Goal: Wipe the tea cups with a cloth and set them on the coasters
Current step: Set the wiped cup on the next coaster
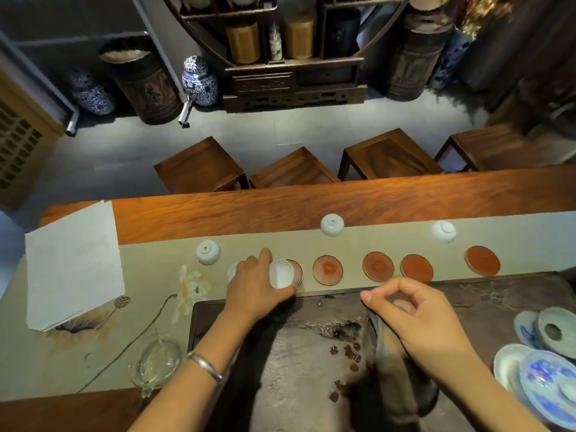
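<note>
Placement step: left hand (254, 286) grips white cup (282, 273) over leftmost coaster (296, 271); right hand (414, 310) pinches cloth (389, 347). Next: lower cup squarely.

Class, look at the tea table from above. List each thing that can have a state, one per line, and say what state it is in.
Left hand: grips a white cup.
Held cup: tipped on its side, over the leftmost coaster.
Right hand: pinches the dark cloth.
Cloth: hangs bunched over the tray.
Three white cups: upside down on the runner, not on coasters.
Four other coasters: bare.
Glass pitcher: looks empty.
</note>
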Tool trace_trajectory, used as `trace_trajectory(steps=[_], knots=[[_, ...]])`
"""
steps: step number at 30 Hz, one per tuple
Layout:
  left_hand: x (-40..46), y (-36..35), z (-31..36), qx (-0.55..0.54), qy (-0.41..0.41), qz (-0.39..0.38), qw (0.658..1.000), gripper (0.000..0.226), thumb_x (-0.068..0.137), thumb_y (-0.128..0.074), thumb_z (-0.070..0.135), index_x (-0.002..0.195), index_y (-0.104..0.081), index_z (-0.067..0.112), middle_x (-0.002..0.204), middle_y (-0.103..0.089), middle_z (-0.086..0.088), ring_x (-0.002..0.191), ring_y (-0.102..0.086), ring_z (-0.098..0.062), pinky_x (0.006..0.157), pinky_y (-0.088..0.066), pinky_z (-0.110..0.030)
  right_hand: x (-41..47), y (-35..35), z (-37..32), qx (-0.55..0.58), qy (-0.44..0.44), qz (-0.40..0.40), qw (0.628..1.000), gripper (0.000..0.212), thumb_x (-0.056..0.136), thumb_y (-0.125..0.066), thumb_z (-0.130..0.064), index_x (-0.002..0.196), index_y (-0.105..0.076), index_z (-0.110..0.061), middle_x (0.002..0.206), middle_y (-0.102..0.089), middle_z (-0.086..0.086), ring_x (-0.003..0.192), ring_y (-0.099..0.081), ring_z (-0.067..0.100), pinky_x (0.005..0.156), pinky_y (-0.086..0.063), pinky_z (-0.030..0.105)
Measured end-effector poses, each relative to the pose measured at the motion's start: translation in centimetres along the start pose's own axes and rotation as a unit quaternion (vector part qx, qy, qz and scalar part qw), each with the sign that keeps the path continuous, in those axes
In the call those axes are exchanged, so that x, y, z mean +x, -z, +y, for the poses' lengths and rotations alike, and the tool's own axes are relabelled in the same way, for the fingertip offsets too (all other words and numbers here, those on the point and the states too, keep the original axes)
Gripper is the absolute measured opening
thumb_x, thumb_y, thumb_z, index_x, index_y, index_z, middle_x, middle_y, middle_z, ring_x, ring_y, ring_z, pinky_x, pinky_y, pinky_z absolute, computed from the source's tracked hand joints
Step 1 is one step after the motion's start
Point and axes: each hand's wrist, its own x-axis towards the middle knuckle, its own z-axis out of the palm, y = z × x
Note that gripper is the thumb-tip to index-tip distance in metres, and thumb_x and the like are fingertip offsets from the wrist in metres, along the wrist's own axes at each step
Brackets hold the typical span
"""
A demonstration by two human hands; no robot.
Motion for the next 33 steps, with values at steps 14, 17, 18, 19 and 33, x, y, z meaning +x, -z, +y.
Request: trace_trajectory(steps=[14,17,18,19,33], knots=[[5.5,-6.1,-1.9,0.046,-0.009,-0.009,0.999,0.065,0.068,-0.071,0.062,0.109,-0.052,0.017,0.097,-0.058,-0.014,0.091,-0.053,-0.035,0.073,-0.042,-0.038,2.9,-0.2,0.9,-0.04,-0.004,0.07,0.997,0.012,0.078,-0.075,-0.021,0.07,-0.07,-0.013,0.076,-0.072,-0.01,0.07,-0.064,-0.001,0.064,-0.044,0.004],[5.6,-6.7,-2.2,0.06,-0.014,-0.004,0.998,0.067,0.065,-0.073,0.062,0.108,-0.053,0.016,0.094,-0.059,-0.015,0.086,-0.054,-0.034,0.072,-0.039,-0.038,3.0,-0.5,1.0,-0.039,-0.011,0.071,0.997,0.011,0.078,-0.075,-0.02,0.071,-0.07,-0.013,0.077,-0.072,-0.009,0.071,-0.064,0.001,0.063,-0.046,0.006],[5.6,-6.8,-2.2,0.063,-0.018,0.001,0.998,0.067,0.064,-0.074,0.062,0.108,-0.053,0.016,0.093,-0.06,-0.015,0.085,-0.055,-0.034,0.071,-0.039,-0.037,3.1,-0.6,1.0,-0.04,-0.012,0.071,0.997,0.011,0.078,-0.075,-0.02,0.071,-0.07,-0.013,0.077,-0.072,-0.008,0.071,-0.064,0.002,0.063,-0.046,0.007],[5.5,-6.9,-2.3,0.066,-0.023,0.007,0.998,0.067,0.063,-0.075,0.062,0.107,-0.054,0.015,0.092,-0.06,-0.015,0.084,-0.055,-0.034,0.071,-0.038,-0.037,3.1,-0.7,1.0,-0.041,-0.012,0.07,0.997,0.011,0.078,-0.075,-0.02,0.07,-0.07,-0.014,0.076,-0.072,-0.008,0.071,-0.064,0.002,0.064,-0.046,0.008],[5.3,-7.1,-1.6,0.06,-0.022,0.016,0.998,0.081,0.06,-0.077,0.066,0.118,-0.053,0.016,0.107,-0.06,-0.013,0.096,-0.055,-0.032,0.082,-0.039,-0.038,3.3,-0.7,1.0,-0.05,-0.002,0.063,0.997,0.012,0.078,-0.076,-0.021,0.069,-0.069,-0.016,0.075,-0.072,-0.007,0.069,-0.065,0.001,0.064,-0.047,0.009]])
